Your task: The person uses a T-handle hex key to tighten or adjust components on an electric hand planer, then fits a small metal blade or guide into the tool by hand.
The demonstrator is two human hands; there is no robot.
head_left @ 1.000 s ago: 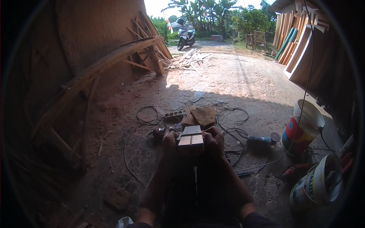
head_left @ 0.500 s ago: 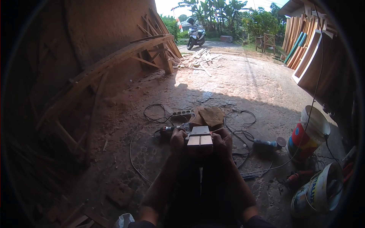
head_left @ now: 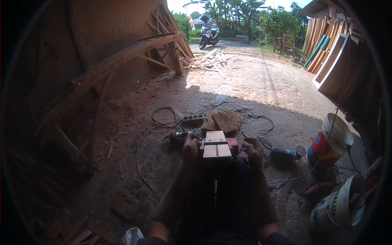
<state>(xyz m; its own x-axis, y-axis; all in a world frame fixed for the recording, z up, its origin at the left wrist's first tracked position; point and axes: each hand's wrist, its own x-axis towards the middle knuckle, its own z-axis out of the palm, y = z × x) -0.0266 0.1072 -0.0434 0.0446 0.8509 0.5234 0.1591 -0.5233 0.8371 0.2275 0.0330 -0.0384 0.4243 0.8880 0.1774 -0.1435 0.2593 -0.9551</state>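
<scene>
An electric planer [head_left: 216, 150] is held upside down in front of me, its flat metal sole facing up. A groove runs along the near plate, and a dark slot crosses between the two plates. Part of its red body shows on the right side. My left hand [head_left: 191, 148] is closed around the planer's left side. Just right of the planer, and apart from it, is my right hand [head_left: 252, 150], its fingers loosely bent with nothing visible in them. The planer's underside is hidden in shadow.
Behind the planer lie a wooden block [head_left: 226, 121], a power strip [head_left: 193, 118] and looping cables. A power tool [head_left: 178, 135] sits left, an angle grinder [head_left: 288, 153] right. Two buckets [head_left: 338, 132] stand at the right. A long wooden bench [head_left: 110, 64] lines the left wall.
My right hand has let go of the planer's right side and moved a little to the right, uncovering the red body. My left hand keeps its grip.
</scene>
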